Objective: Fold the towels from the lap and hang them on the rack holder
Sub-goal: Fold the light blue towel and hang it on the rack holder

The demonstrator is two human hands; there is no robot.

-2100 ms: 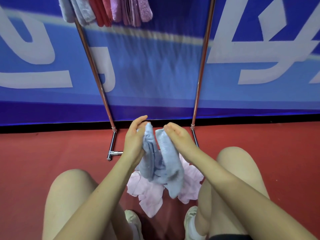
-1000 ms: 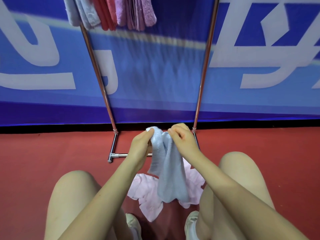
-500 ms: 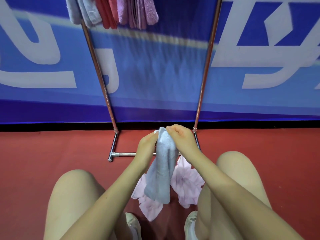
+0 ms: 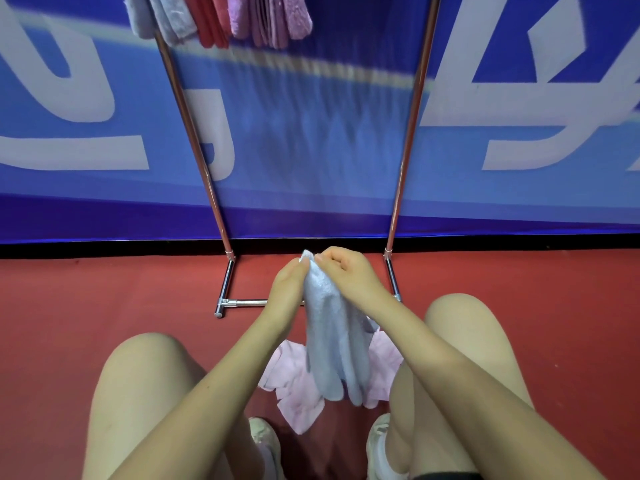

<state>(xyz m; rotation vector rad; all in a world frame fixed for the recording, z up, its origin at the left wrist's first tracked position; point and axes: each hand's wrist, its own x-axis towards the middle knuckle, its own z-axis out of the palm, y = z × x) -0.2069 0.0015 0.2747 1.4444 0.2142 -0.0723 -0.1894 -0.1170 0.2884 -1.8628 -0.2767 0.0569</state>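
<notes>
A light blue towel (image 4: 330,341) hangs folded lengthwise in front of my knees. My left hand (image 4: 289,289) and my right hand (image 4: 346,275) both pinch its top edge, close together. Below it a pink towel (image 4: 298,393) lies crumpled between my legs. The metal rack (image 4: 194,133) stands just ahead, with its two poles rising out of view. Several folded towels (image 4: 221,19), grey, red and pink, hang from its top at the upper left.
A blue banner wall (image 4: 311,133) with white lettering stands right behind the rack. The rack's chrome foot bar (image 4: 242,301) lies on the red floor (image 4: 86,306). My bare knees flank the towels, and my shoes show at the bottom.
My hands have come together at the top of the blue towel, bringing its two halves into one narrow hanging strip. The view has tilted slightly down.
</notes>
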